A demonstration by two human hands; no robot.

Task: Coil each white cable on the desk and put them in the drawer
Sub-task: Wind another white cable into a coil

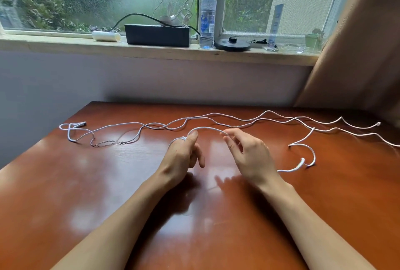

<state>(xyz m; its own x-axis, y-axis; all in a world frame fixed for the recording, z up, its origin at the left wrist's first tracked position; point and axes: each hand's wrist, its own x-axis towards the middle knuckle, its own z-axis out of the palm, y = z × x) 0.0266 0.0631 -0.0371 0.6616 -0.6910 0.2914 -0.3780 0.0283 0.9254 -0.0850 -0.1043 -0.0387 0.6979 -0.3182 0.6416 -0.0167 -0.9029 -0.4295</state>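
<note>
— Forearms reach over the desk (86,183). The left hand (184,155) holds turns of a white cable (207,128) wound round its fingers, thumb pinning them. The right hand (246,152) pinches the arc between.
— Feed slack evenly, keep loops equal, thumb down.
— How many?
— Two hands; one cable held, tail lying right; two thin cables (216,114), I think, crossing behind. No drawer visible.

White cables (216,116) on a glossy reddish-brown desk (108,183).
</note>
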